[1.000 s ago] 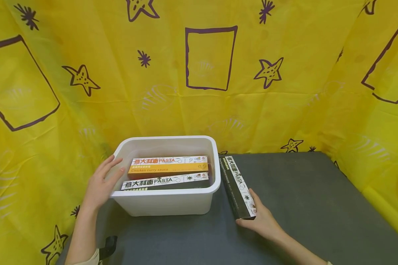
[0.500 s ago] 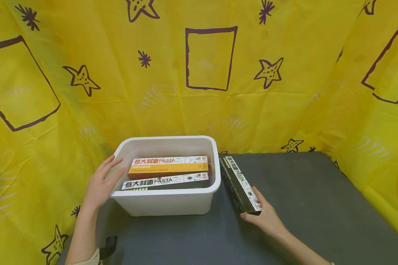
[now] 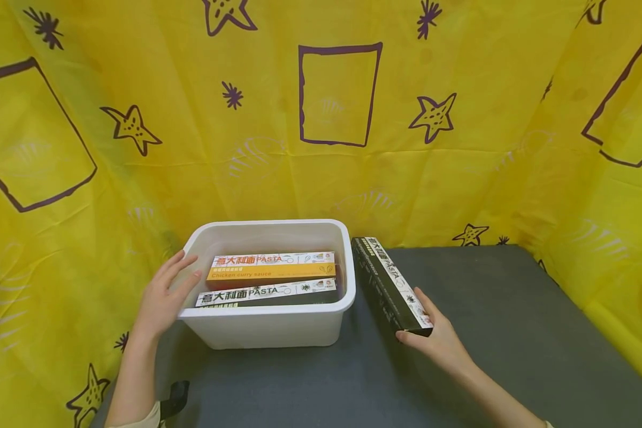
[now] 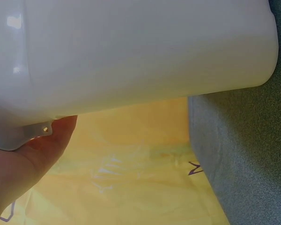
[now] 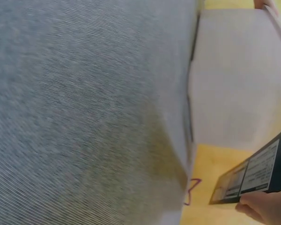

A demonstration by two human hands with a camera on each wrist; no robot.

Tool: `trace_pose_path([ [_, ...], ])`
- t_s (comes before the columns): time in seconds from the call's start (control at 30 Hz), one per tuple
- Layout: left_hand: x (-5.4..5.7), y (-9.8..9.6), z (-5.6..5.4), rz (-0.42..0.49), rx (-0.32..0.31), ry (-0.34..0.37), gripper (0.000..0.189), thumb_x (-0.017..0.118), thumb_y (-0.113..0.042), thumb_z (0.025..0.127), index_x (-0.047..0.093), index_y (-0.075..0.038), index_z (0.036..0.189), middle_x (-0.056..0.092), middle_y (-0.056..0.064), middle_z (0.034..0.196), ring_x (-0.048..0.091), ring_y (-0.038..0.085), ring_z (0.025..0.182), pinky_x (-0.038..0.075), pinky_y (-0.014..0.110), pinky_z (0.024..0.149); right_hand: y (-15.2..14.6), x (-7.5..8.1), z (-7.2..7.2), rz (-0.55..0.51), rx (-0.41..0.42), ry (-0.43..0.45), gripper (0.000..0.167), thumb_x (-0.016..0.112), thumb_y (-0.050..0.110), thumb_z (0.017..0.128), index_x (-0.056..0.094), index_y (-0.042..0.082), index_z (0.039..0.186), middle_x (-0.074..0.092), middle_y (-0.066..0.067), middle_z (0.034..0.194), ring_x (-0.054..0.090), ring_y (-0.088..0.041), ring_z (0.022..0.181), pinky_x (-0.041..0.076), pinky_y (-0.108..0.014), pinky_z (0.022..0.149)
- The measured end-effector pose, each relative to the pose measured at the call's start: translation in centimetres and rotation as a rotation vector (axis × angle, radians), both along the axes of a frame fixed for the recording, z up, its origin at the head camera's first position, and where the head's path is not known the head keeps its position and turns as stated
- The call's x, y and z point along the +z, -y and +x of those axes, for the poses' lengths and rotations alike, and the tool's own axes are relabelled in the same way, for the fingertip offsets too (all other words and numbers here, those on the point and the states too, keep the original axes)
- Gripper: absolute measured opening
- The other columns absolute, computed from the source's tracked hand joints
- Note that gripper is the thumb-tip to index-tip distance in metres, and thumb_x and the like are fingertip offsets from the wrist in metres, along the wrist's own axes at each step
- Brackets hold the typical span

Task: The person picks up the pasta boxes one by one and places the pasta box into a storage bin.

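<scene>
A white plastic bin (image 3: 267, 328) stands at the left of the table. My left hand (image 3: 160, 295) grips its left rim; in the left wrist view, part of that hand (image 4: 42, 154) shows curled under the rim's edge. With my right hand (image 3: 433, 336) I hold the near end of a black and white pasta box (image 3: 387, 285), thumb on one side and fingers on the other. This box is raised off the table, just right of the bin. Inside the bin lie an orange pasta box (image 3: 271, 270) and another black pasta box (image 3: 267, 292).
A dark grey cloth (image 3: 503, 321) covers the table. Yellow curtains (image 3: 257, 119) with starfish drawings enclose the back and sides, close behind the bin. A black strap (image 3: 175, 399) sticks out beside my left wrist.
My right hand has lifted the black pasta box and moved it slightly away from me and to the right. The left hand and the bin have stayed in place.
</scene>
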State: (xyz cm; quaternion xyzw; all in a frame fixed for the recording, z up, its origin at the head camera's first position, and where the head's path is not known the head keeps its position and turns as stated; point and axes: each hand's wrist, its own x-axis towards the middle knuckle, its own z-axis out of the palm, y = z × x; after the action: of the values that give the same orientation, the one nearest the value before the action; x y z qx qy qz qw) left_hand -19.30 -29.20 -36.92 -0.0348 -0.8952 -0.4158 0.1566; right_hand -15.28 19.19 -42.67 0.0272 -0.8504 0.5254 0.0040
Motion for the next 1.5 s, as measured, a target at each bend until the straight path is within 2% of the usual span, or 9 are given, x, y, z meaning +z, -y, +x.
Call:
trace_pose_path([
  [0.27, 0.0, 0.0, 0.0, -0.001, 0.005, 0.004, 0.052, 0.055, -0.033, 0.099, 0.05, -0.004, 0.142, 0.028, 0.02, 0.156, 0.021, 0.05, 0.14, 0.014, 0.075, 0.103, -0.5, 1.6, -0.1, -0.059, 0.019, -0.061, 0.091, 0.077, 0.018, 0.08, 0.026, 0.021, 0.155, 0.042, -0.023, 0.146, 0.046, -0.03, 0.124, 0.044, -0.031, 0.091],
  [0.57, 0.0, 0.0, 0.0, -0.013, 0.011, 0.006, 0.052, 0.055, -0.034, 0.099, 0.05, -0.004, 0.142, 0.028, 0.02, 0.156, 0.021, 0.05, 0.14, 0.014, 0.075, 0.102, -0.7, 3.9, 0.1, -0.138, 0.072, -0.116, 0.087, 0.074, 0.014, 0.083, 0.027, 0.029, 0.155, 0.026, -0.009, 0.158, 0.035, -0.028, 0.135, 0.04, -0.016, 0.089],
  [0.7, 0.0, 0.1, -0.1, -0.012, 0.011, 0.003, 0.052, 0.055, -0.034, 0.099, 0.05, -0.004, 0.142, 0.029, 0.02, 0.156, 0.022, 0.049, 0.14, 0.014, 0.075, 0.103, -0.6, 4.5, 0.0, -0.17, 0.097, -0.14, 0.086, 0.073, 0.012, 0.084, 0.027, 0.029, 0.154, 0.023, -0.006, 0.159, 0.033, -0.025, 0.136, 0.042, -0.014, 0.088],
  [0.9, -0.1, 0.1, -0.1, -0.011, 0.008, -0.003, 0.051, 0.055, -0.033, 0.099, 0.05, -0.004, 0.141, 0.029, 0.02, 0.155, 0.022, 0.049, 0.14, 0.014, 0.075, 0.103, -0.1, 5.3, -0.4, -0.253, 0.144, -0.18, 0.082, 0.07, 0.008, 0.085, 0.029, 0.026, 0.154, 0.024, -0.008, 0.158, 0.039, -0.012, 0.129, 0.047, -0.017, 0.086],
  [1.0, -0.1, 0.1, -0.1, -0.013, 0.009, -0.002, 0.051, 0.055, -0.033, 0.099, 0.05, -0.004, 0.141, 0.03, 0.02, 0.155, 0.022, 0.049, 0.14, 0.014, 0.075, 0.103, 0.1, 5.7, -0.6, -0.313, 0.18, -0.197, 0.082, 0.068, 0.004, 0.085, 0.03, 0.022, 0.154, 0.026, -0.012, 0.156, 0.045, -0.01, 0.124, 0.051, -0.02, 0.084],
  [1.17, 0.0, 0.1, -0.1, -0.01, 0.009, 0.0, 0.051, 0.055, -0.033, 0.099, 0.05, -0.003, 0.141, 0.029, 0.02, 0.155, 0.022, 0.05, 0.14, 0.014, 0.075, 0.103, 0.7, 6.1, -1.0, -0.385, 0.263, -0.229, 0.082, 0.067, -0.002, 0.083, 0.031, 0.017, 0.154, 0.03, -0.017, 0.152, 0.052, -0.013, 0.118, 0.056, -0.028, 0.078],
  [1.5, 0.2, -0.1, 0.0, -0.01, 0.012, -0.02, 0.05, 0.057, -0.033, 0.098, 0.053, -0.004, 0.139, 0.032, 0.019, 0.154, 0.024, 0.048, 0.14, 0.016, 0.073, 0.104, 2.1, 6.8, -1.9, -0.448, 0.472, -0.262, 0.086, 0.069, -0.007, 0.079, 0.029, 0.006, 0.153, 0.033, -0.022, 0.147, 0.055, -0.02, 0.112, 0.059, -0.037, 0.073],
])
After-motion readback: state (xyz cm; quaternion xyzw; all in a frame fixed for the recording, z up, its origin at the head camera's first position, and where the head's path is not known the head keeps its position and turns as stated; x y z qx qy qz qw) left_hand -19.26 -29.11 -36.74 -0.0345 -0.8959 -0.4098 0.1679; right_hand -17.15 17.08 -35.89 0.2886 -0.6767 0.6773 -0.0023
